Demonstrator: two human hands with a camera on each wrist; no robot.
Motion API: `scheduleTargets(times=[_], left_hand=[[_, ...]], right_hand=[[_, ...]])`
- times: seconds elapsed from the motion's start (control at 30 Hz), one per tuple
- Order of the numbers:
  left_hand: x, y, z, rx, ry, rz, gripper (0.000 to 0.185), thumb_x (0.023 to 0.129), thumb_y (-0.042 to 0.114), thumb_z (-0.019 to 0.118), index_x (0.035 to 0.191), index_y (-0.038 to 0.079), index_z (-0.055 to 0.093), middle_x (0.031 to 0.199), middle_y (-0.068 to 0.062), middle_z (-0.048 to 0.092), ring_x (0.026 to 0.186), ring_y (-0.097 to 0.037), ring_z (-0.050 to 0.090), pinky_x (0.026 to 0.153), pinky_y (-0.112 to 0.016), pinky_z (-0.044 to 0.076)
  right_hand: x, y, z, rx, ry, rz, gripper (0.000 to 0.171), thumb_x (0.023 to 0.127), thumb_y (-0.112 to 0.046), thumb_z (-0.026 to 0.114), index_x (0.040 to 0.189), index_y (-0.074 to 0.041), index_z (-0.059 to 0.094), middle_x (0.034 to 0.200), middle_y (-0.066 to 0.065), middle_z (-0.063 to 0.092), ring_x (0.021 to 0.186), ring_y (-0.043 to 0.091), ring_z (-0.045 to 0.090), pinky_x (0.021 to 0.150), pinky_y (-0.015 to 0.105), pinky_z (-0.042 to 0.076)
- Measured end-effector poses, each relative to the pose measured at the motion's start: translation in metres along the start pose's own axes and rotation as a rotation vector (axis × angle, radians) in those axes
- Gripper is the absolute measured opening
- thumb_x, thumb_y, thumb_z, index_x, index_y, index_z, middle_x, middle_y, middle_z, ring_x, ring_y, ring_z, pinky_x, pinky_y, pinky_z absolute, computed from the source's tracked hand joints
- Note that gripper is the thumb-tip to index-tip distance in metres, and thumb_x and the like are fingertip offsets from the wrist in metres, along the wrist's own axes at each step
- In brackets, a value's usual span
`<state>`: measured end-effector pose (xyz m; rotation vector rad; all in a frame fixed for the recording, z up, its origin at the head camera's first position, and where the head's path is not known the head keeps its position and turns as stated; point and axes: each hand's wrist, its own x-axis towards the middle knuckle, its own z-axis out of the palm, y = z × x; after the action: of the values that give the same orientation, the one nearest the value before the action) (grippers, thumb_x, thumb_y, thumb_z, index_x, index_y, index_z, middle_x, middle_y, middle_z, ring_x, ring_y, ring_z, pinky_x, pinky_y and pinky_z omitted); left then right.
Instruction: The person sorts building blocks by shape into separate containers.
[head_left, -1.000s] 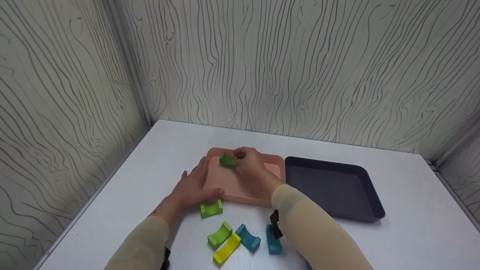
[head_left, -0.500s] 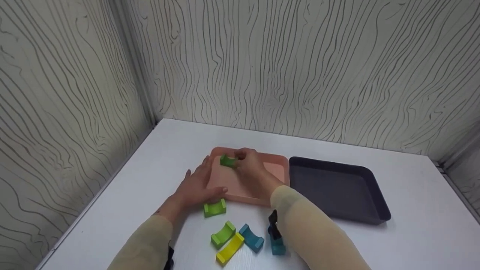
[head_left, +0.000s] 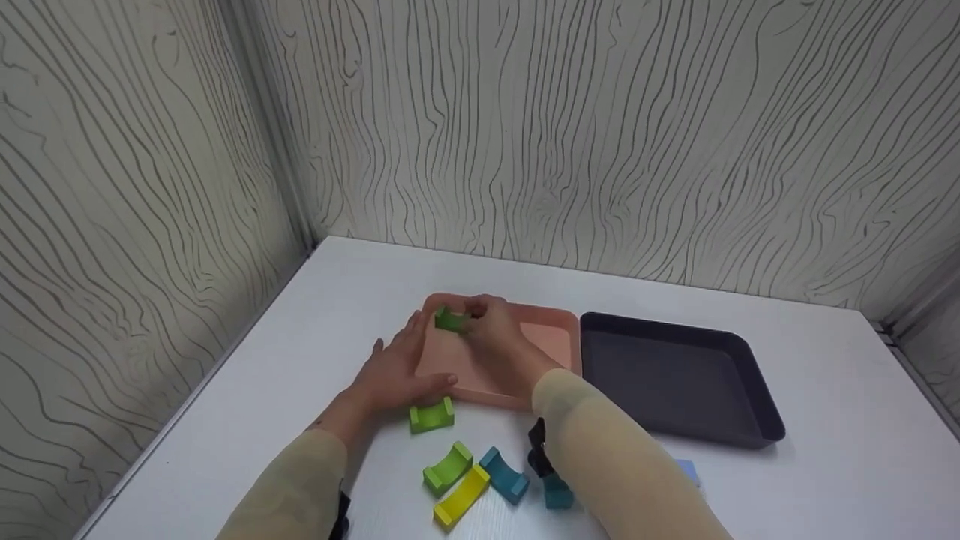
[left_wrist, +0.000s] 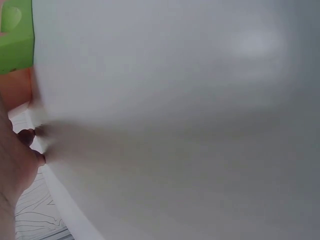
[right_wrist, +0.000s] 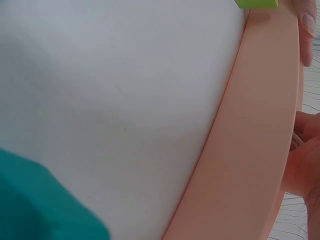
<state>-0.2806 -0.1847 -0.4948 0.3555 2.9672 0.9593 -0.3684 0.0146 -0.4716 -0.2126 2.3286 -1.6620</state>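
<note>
On the white table (head_left: 300, 352), head view, clock directions read from the pink tray's centre.

Pink tray (head_left: 551, 341): middle of the table, its right edge just beside the dark tray (head_left: 675, 375).

Right hand (head_left: 499, 330): over the pink tray's 11 o'clock corner, fingers curled round a green block (head_left: 448, 320); the block sits low over that corner, and whether it touches the floor cannot be told.

Left hand (head_left: 394, 371): at 9 o'clock, flat and spread, fingers straight along the tray's left rim, thumb at the near corner; it holds nothing and seems to steady the tray.

Step in hand (judged): setting the green block down in the pink tray's far left corner.

Next move (judged): lower the block until it rests, loosen the fingers, then lift the hand straight up so the block is not dragged.

Loose blocks: at 6 to 7 o'clock on the table, a green arch (head_left: 431, 415) just beside the left thumb, a second green (head_left: 447, 467), a yellow (head_left: 459, 505) and a teal (head_left: 503, 475) nearer the person; another teal piece (head_left: 556, 491) is partly hidden by the right sleeve (head_left: 615, 465).

Obstructions: the right forearm crosses the near blocks; the green arch lies close to the left hand.

Wrist views: mostly blurred table, tray rim and slivers of green; they add nothing on the grip.
</note>
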Motion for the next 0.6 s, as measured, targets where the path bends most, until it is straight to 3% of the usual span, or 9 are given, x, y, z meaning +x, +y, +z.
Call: scheduleTargets(times=[0.13, 0.3, 0.6], left_hand=[[0.0, 0.0, 0.001, 0.004, 0.004, 0.002, 0.112, 0.091, 0.069, 0.067, 0.173, 0.023, 0.005, 0.177, 0.0, 0.014, 0.162, -0.027, 0.02, 0.126, -0.068, 0.003], [0.0, 0.001, 0.003, 0.012, 0.004, -0.009, 0.112, 0.09, 0.071, 0.066, 0.173, 0.024, 0.005, 0.177, 0.0, 0.015, 0.162, -0.027, 0.019, 0.126, -0.069, 0.002], [0.002, -0.001, 0.003, 0.02, -0.016, -0.042, 0.116, 0.088, 0.075, 0.065, 0.173, 0.026, 0.003, 0.178, 0.002, 0.011, 0.163, -0.025, 0.017, 0.127, -0.065, 0.002]], right_hand=[[-0.011, -0.003, -0.001, 0.118, -0.064, 0.057, 0.049, 0.105, -0.008, 0.061, 0.153, -0.016, 0.054, 0.15, 0.002, 0.054, 0.137, 0.018, 0.048, 0.119, 0.042, 0.04], [-0.016, -0.006, -0.004, 0.159, -0.054, 0.059, 0.054, 0.105, -0.007, 0.061, 0.157, -0.015, 0.049, 0.154, 0.004, 0.052, 0.14, 0.019, 0.047, 0.121, 0.044, 0.038], [-0.015, -0.011, -0.024, -0.142, 0.031, -0.084, 0.051, 0.103, -0.007, 0.07, 0.151, -0.006, 0.056, 0.15, 0.012, 0.06, 0.142, 0.028, 0.054, 0.115, 0.041, 0.046]])
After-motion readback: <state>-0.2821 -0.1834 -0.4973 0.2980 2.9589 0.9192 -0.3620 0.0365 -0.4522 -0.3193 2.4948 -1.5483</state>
